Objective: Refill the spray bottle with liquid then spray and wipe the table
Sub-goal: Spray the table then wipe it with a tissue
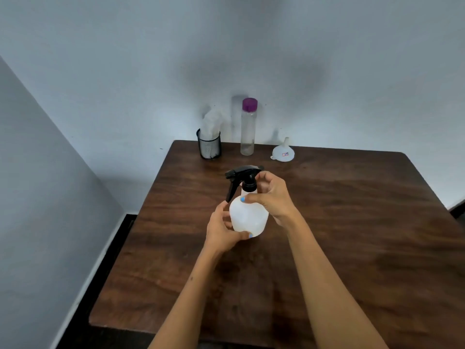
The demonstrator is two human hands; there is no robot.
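Note:
A white translucent spray bottle (247,216) with a black trigger head (243,175) stands upright on the dark wooden table (352,235). My left hand (224,230) grips the bottle's lower body from the left, thumb across its front. My right hand (270,195) curls round the neck just below the black cap, thumb on the shoulder. A tall clear bottle with a purple cap (248,127) stands at the back of the table. A small white funnel (283,151) lies mouth-down to its right.
A black mesh holder (209,146) with white cloth or tissue in it stands at the table's back left. The table sits in a corner, with walls behind and to the left. Dark floor shows beyond the left table edge.

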